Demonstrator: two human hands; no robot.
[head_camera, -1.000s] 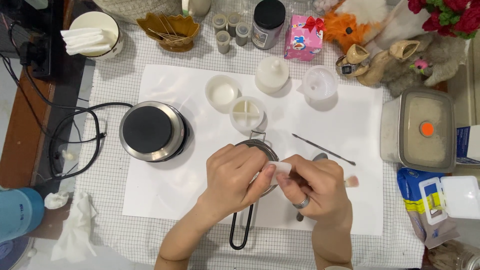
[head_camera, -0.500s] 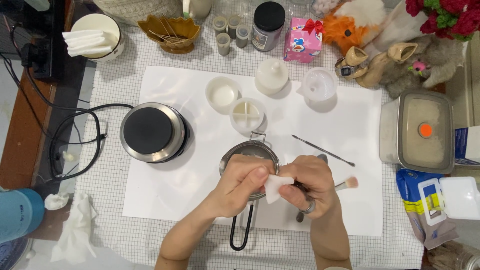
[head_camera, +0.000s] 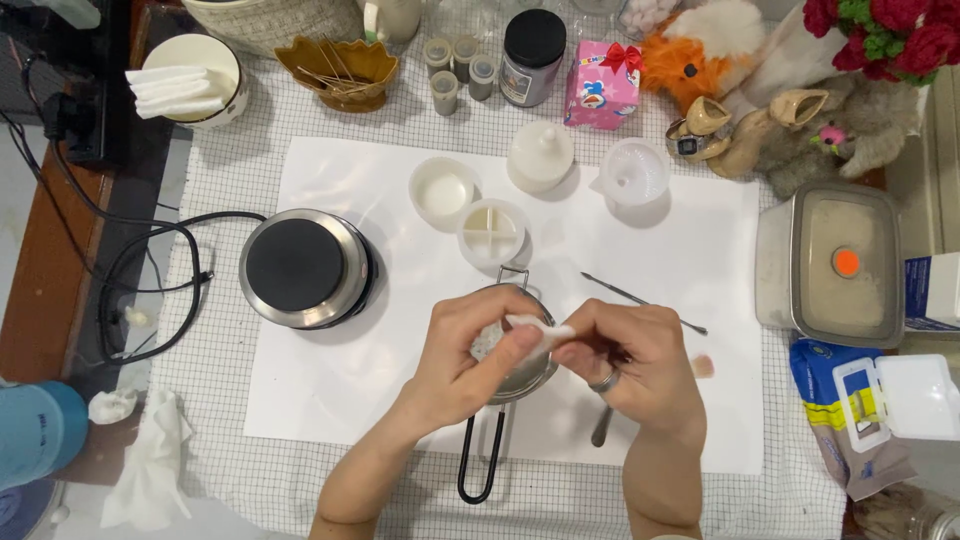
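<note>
Both hands meet over the small metal pot (head_camera: 520, 378), which sits on the white paper sheet (head_camera: 330, 390) with its black loop handle (head_camera: 478, 460) running straight back toward the person. The white pad (head_camera: 535, 326) lies between the two hands, above the pot's right side, its long side running roughly left to right. The left hand (head_camera: 470, 350) comes in from the lower left, fingers curled, thumb and forefinger pinching the pad's left end. The right hand (head_camera: 630, 360), a ring on one finger, comes in from the lower right and pinches the pad's right end; it also seems to grip a small brush whose pink bristles (head_camera: 703, 366) poke out to its right. Neither hand is nearer: both touch the pad. A thin metal pick (head_camera: 640, 300) lies just beyond the right hand, and the round hot plate (head_camera: 300, 265) stands well to the left.
</note>
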